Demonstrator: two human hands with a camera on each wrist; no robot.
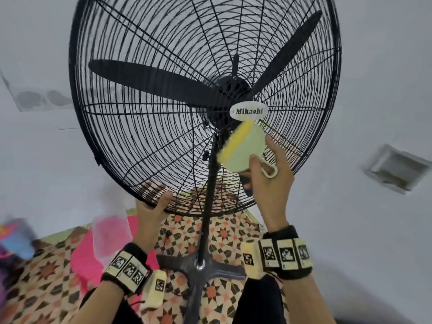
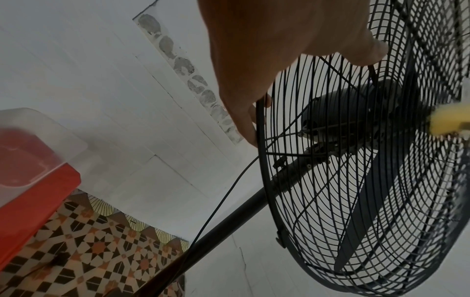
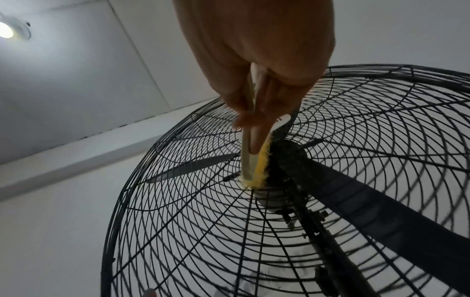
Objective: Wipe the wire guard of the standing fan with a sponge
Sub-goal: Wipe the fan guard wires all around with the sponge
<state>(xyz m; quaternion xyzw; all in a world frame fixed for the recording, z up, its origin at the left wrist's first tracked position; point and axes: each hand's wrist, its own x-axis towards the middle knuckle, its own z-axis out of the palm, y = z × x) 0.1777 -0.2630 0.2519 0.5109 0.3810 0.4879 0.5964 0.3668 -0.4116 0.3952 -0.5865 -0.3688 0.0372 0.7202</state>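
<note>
Black wires make up the big round wire guard (image 1: 149, 127) of the standing fan (image 1: 205, 230). Three black blades (image 1: 149, 80) sit inside it, and a white oval badge (image 1: 248, 111) marks the middle of the front.

The right hand (image 1: 268, 181) grips the pale green handle of the sponge (image 1: 240, 146). The yellow side of the sponge presses on the wires just under the badge. From the right wrist, one finger (image 3: 257, 138) lies flat along the green back.

The left hand (image 1: 149, 206) holds the bottom rim of the guard, with its fingers curled round the rim and poking through the wires. From the left wrist, the thumb (image 2: 366, 54) rests on the back wires.

The black pole (image 1: 210, 183) goes down between the two arms to a cross-shaped foot on the floor (image 1: 46, 272). The floor has brown, orange and cream star tiles. A thin black cord (image 2: 223, 203) hangs beside the pole. A clear box (image 1: 112, 235) sits on something pink at the left, near the left arm. Both wrists wear black bands with checkered tags (image 1: 285, 253). The wall (image 1: 374, 90) behind is white, with a small white box (image 1: 395, 169) on it to the right. A round lamp (image 3: 7, 30) glows on the ceiling.
</note>
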